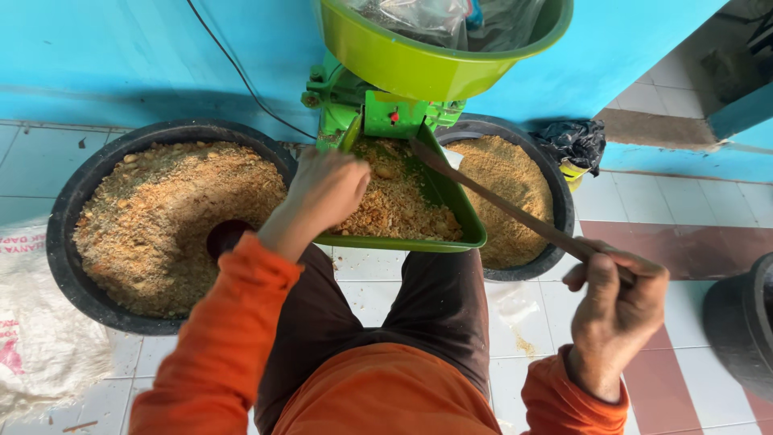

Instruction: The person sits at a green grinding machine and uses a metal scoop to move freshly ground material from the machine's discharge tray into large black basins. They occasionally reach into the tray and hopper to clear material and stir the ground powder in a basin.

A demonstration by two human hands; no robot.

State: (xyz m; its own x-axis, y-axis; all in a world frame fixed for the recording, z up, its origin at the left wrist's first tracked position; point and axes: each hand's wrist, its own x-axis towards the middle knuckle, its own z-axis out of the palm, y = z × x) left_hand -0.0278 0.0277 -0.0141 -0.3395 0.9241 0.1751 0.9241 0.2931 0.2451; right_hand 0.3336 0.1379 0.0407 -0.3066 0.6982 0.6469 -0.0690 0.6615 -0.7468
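Stick (pixel 499 201) in closed right hand (pixel 616 306) – long axis points up-left into tray (pixel 451 217); left hand (pixel 326 189) cupped loosely on crumbs (pixel 398 201).

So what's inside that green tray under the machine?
The green tray holds coarse brown-orange crumbs. The left hand rests in them, covering part; the right hand pokes in a long stick. The tray's bottom is hidden.

The left hand (pixel 326 189) hid its own fingers and part of the green tray (pixel 451 213). The upper edge cropped the green bowl (pixel 419 64); the right edge cut a dark tub (pixel 745 330).
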